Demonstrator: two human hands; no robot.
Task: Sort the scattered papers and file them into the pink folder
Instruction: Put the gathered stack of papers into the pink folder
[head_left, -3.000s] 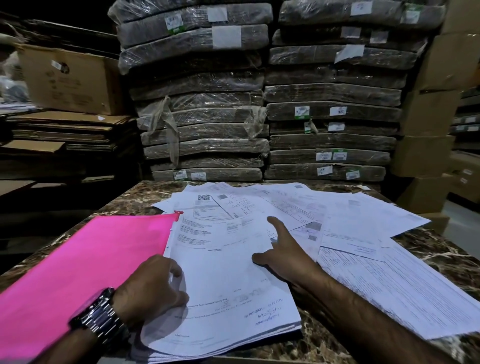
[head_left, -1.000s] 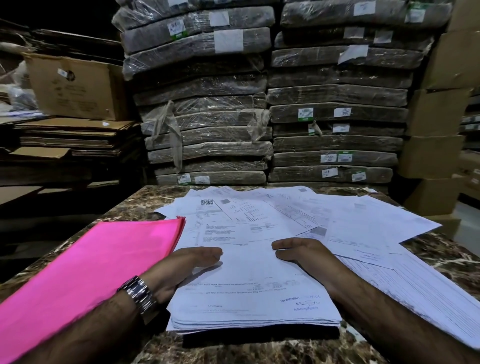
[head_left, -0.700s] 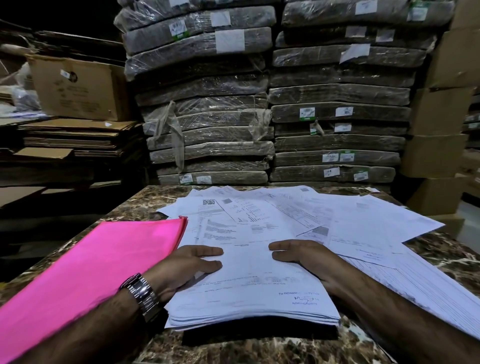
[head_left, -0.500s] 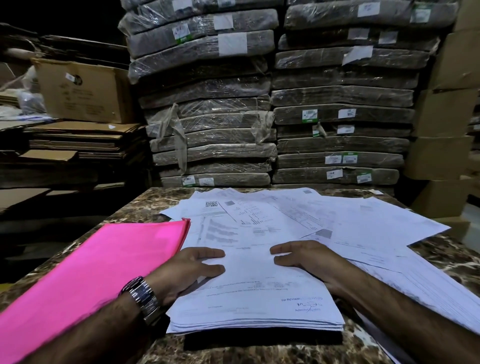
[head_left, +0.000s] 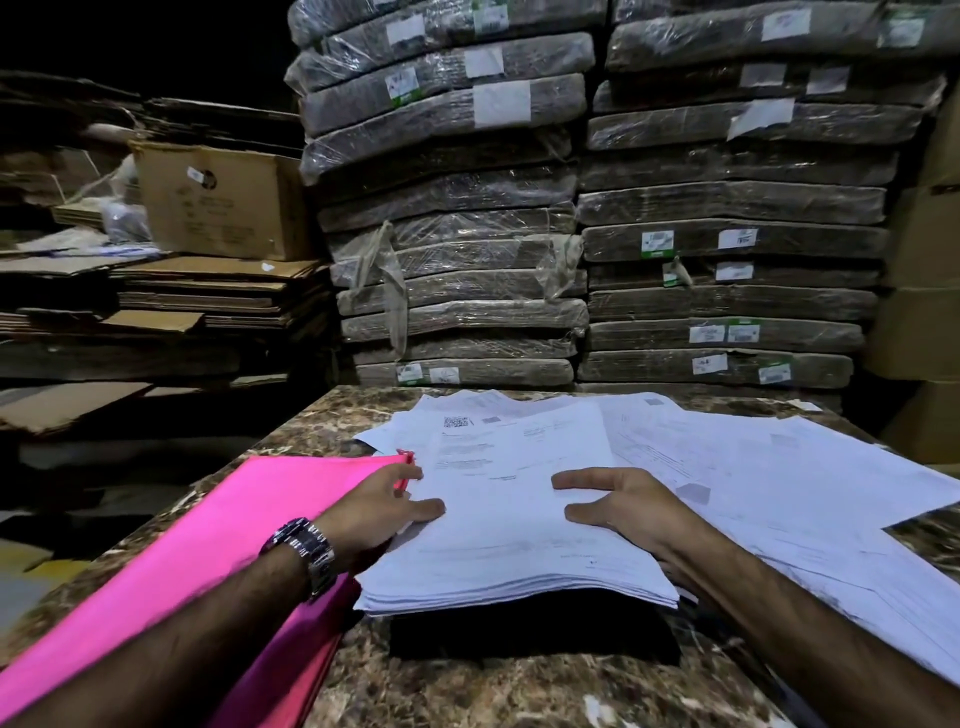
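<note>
The paper stack (head_left: 509, 545) sits just right of the pink folder (head_left: 234, 519). The left hand (head_left: 379, 514) and right hand (head_left: 628, 514) each pinch one side, thumbs on top. Hold both sides tight and keep the edges even. Loose papers (head_left: 779, 467) lie farther right.

Nothing truly legible from here. QR code (head_left: 456, 421) on sheet (head_left: 410, 431) at far left of papers (head_left: 753, 467); printed lines on them blurred. White and green labels (head_left: 657, 243) on wrapped bundles (head_left: 457, 270): print too small. Round dark logo (head_left: 209, 182) on cardboard box (head_left: 223, 223), maybe brand mark.
</note>
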